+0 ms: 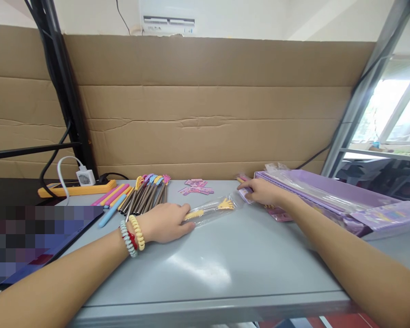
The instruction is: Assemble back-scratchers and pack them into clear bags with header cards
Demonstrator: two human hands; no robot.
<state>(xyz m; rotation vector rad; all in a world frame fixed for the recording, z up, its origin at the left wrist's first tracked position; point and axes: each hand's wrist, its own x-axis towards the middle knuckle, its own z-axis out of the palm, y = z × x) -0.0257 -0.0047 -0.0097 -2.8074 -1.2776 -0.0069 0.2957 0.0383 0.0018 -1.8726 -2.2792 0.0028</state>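
Observation:
My left hand (pixel 166 222) is closed around the handle end of a yellow back scratcher (pixel 225 204) in a clear plastic sleeve, whose hand-shaped head points right. My right hand (pixel 263 191) is at the left end of the purple box, its fingers bent down onto a clear plastic packet (pixel 243 196) with pink and yellow showing. The fingers partly hide what lies under them. Below the right wrist is a pink printed card (pixel 279 215) with a bit of yellow beside it. Behind my left hand lies a bunch of unbagged back scratchers (pixel 150 193) with dark stems and coloured heads.
Pink labels (pixel 196 187) lie at the back middle. An open purple box (pixel 314 196) holding clear sleeves fills the right side. Left are coloured handles (pixel 114 209), an orange power strip (pixel 102 187) with a white charger, and a laptop (pixel 54 241). Cardboard (pixel 208 105) walls the back.

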